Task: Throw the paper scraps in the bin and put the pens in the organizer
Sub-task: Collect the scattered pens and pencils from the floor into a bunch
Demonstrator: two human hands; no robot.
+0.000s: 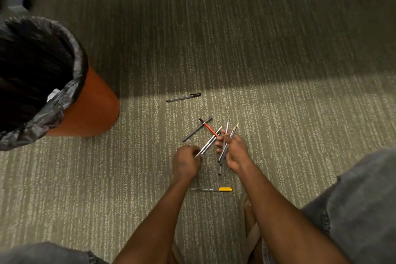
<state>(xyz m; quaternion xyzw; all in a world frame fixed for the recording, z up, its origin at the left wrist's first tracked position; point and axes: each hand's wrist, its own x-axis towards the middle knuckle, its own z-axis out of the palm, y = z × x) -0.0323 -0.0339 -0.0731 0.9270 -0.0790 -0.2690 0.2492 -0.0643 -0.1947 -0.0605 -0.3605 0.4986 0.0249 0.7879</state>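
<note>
Orange bin (94, 105), lined in black, is the reference. Your right hand (233, 152), well right of it, has its grip closed on a fanned bundle of pens (224, 148), evidently to gather them for one trip. Your left hand (186, 162) pinches two more. Three pens and a red pencil (207, 127) lie loose on grey-green striped carpet (278, 49). White paper shows inside the bin. No organizer visible.

The carpet (235, 49) is showing olive green with pale, broken stripes running lengthwise. The bin (94, 105) is glowing orange beneath a glossy black liner (70, 92), a white paper scrap (52, 93) peeking inside. One pen (211, 189) is wearing a yellow cap; a pencil (207, 127) is showing red with a black end. Another pen (183, 97) is looking grey, black-capped. Blue denim (360, 199) is covering the knees.
</note>
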